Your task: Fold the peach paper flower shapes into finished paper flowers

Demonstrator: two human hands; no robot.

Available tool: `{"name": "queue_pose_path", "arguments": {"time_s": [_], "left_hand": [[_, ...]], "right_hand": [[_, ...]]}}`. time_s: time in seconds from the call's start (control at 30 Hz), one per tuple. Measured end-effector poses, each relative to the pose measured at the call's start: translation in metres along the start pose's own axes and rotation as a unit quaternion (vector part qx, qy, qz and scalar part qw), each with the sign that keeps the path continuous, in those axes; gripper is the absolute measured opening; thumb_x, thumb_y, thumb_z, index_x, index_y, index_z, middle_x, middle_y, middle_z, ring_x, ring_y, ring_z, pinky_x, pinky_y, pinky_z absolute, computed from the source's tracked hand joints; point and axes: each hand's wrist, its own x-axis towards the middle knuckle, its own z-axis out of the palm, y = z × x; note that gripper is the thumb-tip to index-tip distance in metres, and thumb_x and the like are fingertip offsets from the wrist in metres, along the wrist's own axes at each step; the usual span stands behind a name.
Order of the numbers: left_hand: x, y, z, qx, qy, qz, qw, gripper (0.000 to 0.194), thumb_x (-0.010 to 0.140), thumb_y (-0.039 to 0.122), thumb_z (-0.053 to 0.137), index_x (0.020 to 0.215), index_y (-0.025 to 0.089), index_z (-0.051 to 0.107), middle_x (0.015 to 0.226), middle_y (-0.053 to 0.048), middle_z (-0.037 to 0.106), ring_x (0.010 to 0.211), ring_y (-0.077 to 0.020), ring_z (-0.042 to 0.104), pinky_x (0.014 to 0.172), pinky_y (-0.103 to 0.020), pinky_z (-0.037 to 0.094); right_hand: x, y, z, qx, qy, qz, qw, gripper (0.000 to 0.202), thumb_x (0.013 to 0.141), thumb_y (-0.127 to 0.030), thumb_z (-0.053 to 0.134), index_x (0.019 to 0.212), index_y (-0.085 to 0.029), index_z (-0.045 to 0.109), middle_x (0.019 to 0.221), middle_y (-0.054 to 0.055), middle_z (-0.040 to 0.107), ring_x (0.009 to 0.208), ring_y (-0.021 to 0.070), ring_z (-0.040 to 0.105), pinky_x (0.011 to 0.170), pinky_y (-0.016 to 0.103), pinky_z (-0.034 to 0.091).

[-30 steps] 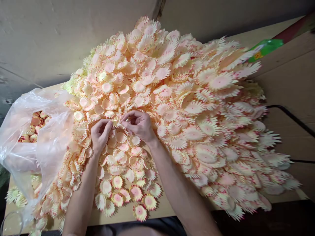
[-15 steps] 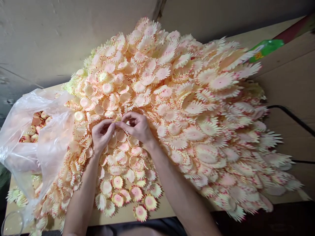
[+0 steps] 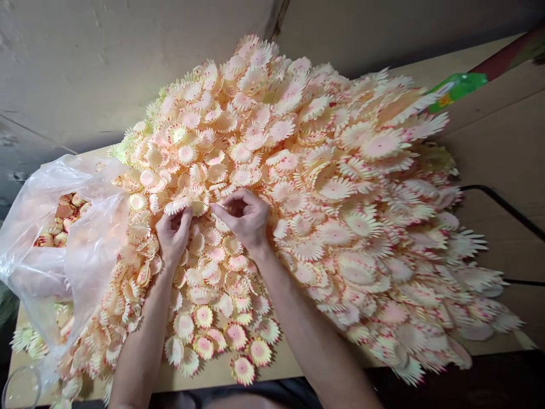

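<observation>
My left hand (image 3: 174,234) is closed, thumb against fingers, on a pale cream artificial-flower petal piece (image 3: 179,204) with a fringed edge. To its right, my right hand (image 3: 246,218) has thumb and forefinger pinched together. Anything between those fingertips is too small to make out. A small gap separates the two hands. Beneath and around them lies a big heap of similar petal pieces (image 3: 336,233), cream and pink with red-tipped fringes. Loose cupped petal pieces (image 3: 204,315) are spread between my forearms.
On the left sits a clear plastic bag (image 3: 96,250) with small reddish-cream pieces (image 3: 63,218) inside. A green packet (image 3: 462,88) lies at the back right, near cardboard (image 3: 498,153). A black cable (image 3: 506,204) runs along the right. The wall (image 3: 128,62) rises behind the heap.
My hands were touching at the fingertips and have moved apart, the left one leftward and the right one slightly right. The fringed petal piece now shows at my left fingertips.
</observation>
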Motion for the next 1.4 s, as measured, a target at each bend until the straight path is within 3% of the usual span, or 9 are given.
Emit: {"name": "queue_pose_path", "arguments": {"time_s": [0.13, 0.23, 0.33, 0.53, 0.7, 0.9, 1.13, 1.4], "left_hand": [[-0.001, -0.004, -0.002, 0.048, -0.003, 0.016, 0.999, 0.031, 0.074, 0.041, 0.079, 0.085, 0.013, 0.074, 0.082, -0.004, 0.074, 0.073, -0.0148, 0.069, 0.071, -0.027, 0.061], [0.000, -0.005, -0.005, 0.072, -0.019, 0.033, 0.997, 0.026, 0.074, 0.038, 0.079, 0.082, 0.013, 0.076, 0.080, -0.004, 0.075, 0.071, -0.0141, 0.069, 0.071, -0.025, 0.058], [0.000, -0.003, -0.007, 0.075, -0.033, 0.033, 0.996, 0.025, 0.072, 0.037, 0.080, 0.077, 0.013, 0.076, 0.074, -0.004, 0.074, 0.066, -0.0135, 0.068, 0.065, -0.023, 0.056], [-0.002, 0.004, -0.008, 0.051, -0.067, 0.024, 0.996, 0.026, 0.071, 0.041, 0.082, 0.076, 0.015, 0.077, 0.075, -0.004, 0.075, 0.067, -0.0143, 0.069, 0.066, -0.023, 0.057], [-0.001, 0.004, -0.009, 0.059, -0.076, 0.024, 0.995, 0.027, 0.071, 0.041, 0.082, 0.075, 0.015, 0.079, 0.070, -0.004, 0.074, 0.062, -0.0125, 0.066, 0.062, -0.022, 0.055], [-0.001, 0.003, -0.010, 0.051, -0.088, 0.002, 0.995, 0.030, 0.070, 0.043, 0.082, 0.076, 0.014, 0.079, 0.068, -0.004, 0.073, 0.058, -0.0117, 0.063, 0.056, -0.021, 0.052], [-0.002, 0.009, -0.006, 0.047, -0.090, -0.012, 0.995, 0.035, 0.067, 0.048, 0.083, 0.071, 0.014, 0.078, 0.060, -0.002, 0.069, 0.051, -0.0099, 0.058, 0.050, -0.020, 0.049], [-0.002, 0.007, -0.008, 0.061, -0.112, 0.015, 0.992, 0.028, 0.072, 0.043, 0.081, 0.074, 0.015, 0.079, 0.062, -0.001, 0.069, 0.054, -0.0089, 0.059, 0.053, -0.019, 0.049]], "right_hand": [[0.000, -0.007, -0.001, 0.068, -0.046, -0.009, 0.997, 0.014, 0.071, -0.029, 0.080, 0.072, -0.020, 0.069, 0.091, 0.003, 0.069, 0.055, 0.0078, 0.051, 0.048, 0.025, 0.043], [-0.002, -0.008, -0.004, 0.115, -0.128, 0.038, 0.984, 0.019, 0.071, -0.035, 0.082, 0.068, -0.021, 0.071, 0.079, 0.005, 0.073, 0.061, 0.0138, 0.060, 0.052, 0.028, 0.047], [-0.004, -0.007, -0.005, 0.108, -0.186, 0.066, 0.974, 0.023, 0.065, -0.040, 0.087, 0.067, -0.021, 0.074, 0.066, 0.004, 0.071, 0.058, 0.0157, 0.060, 0.051, 0.028, 0.046], [-0.003, -0.001, -0.003, 0.081, -0.154, 0.071, 0.982, 0.025, 0.063, -0.039, 0.089, 0.076, -0.021, 0.079, 0.057, 0.000, 0.064, 0.047, 0.0102, 0.047, 0.043, 0.025, 0.035], [-0.002, -0.004, -0.003, 0.106, -0.182, 0.112, 0.971, 0.024, 0.061, -0.036, 0.089, 0.074, -0.019, 0.078, 0.051, -0.002, 0.060, 0.043, 0.0082, 0.044, 0.040, 0.023, 0.032], [0.000, -0.006, -0.003, 0.163, -0.201, 0.154, 0.954, 0.023, 0.060, -0.034, 0.089, 0.074, -0.019, 0.078, 0.053, -0.002, 0.064, 0.037, 0.0065, 0.044, 0.035, 0.022, 0.032], [0.002, -0.006, -0.004, 0.180, -0.210, 0.169, 0.946, 0.023, 0.062, -0.033, 0.088, 0.074, -0.018, 0.077, 0.049, -0.004, 0.060, 0.035, 0.0054, 0.043, 0.034, 0.021, 0.032], [0.004, -0.015, -0.006, 0.185, -0.222, 0.172, 0.942, 0.023, 0.062, -0.031, 0.088, 0.074, -0.016, 0.076, 0.053, -0.003, 0.063, 0.037, 0.0047, 0.045, 0.036, 0.020, 0.035]]}}
